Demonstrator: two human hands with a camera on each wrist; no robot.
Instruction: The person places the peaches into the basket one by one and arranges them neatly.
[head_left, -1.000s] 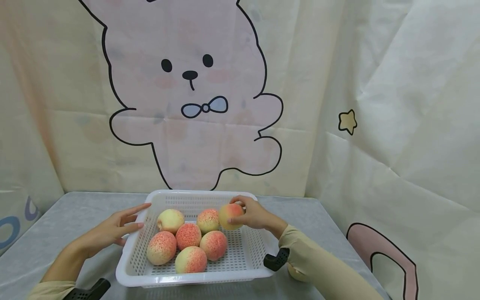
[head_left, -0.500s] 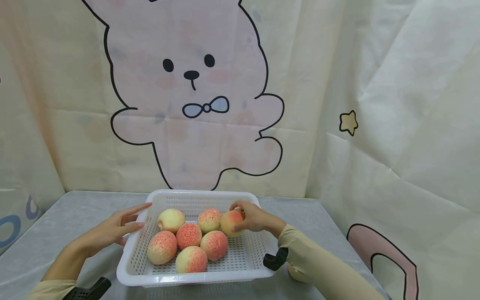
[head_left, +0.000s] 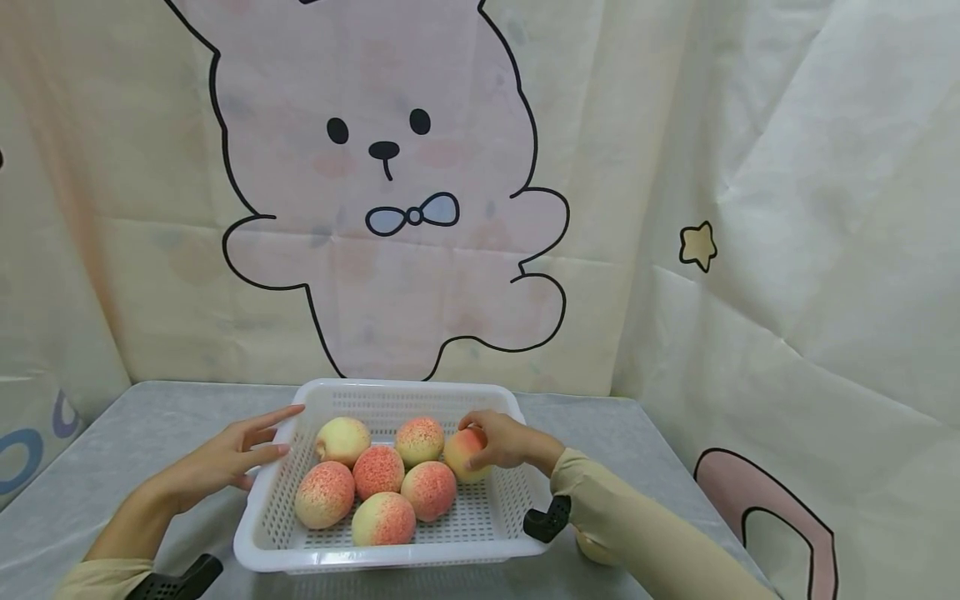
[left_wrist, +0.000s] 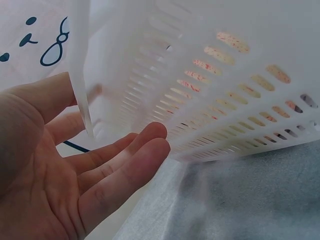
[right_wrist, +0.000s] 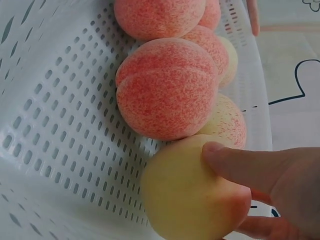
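A white plastic basket with slotted walls holds several peaches, among them a red-speckled peach in the middle. My right hand grips a yellow peach with a red blush at the basket's right side. The thumb presses on its near side in the right wrist view, where it sits against the neighbouring peaches. At the left rim, my left hand touches the basket with loosely stretched fingers. In the left wrist view some fingers lie below the rim, outside the wall, while others pass behind the rim.
The basket stands on a table with a grey cloth. Partly hidden by the right sleeve, a pale round thing lies right of the basket. Behind hangs a cream curtain with a cartoon bear. Black wrist devices are on both arms.
My right hand has lowered the yellow peach toward the basket's floor and slightly to the right. The left hand stays at the left rim, and the other peaches keep their places.
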